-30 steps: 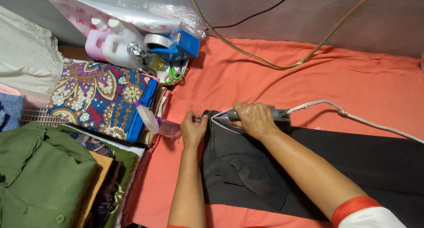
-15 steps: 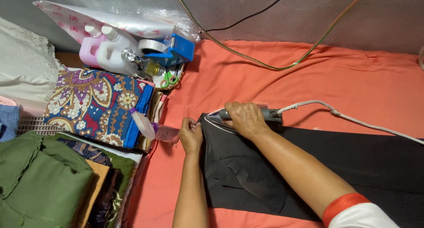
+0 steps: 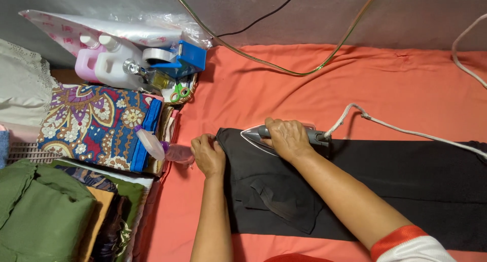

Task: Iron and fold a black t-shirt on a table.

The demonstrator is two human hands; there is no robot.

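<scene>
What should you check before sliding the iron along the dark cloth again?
1. Right hand grips the iron handle: ok.
2. Left hand holds the dark garment edge, apart from the iron tip: ok.
3. White cord trails off right, away from the iron's tip: ok.
4. Folded flap lies near the iron: not ok.
5. Iron's heat: cannot tell.

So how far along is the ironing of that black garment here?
Done: the black garment lies spread flat on the orange cloth. In hand: the right hand grips the iron at the garment's left end, while the left hand pinches that edge taut. Left: a loose fold sits near the forearm, and the long stretch toward the right shows no sign either way of being pressed.
</scene>
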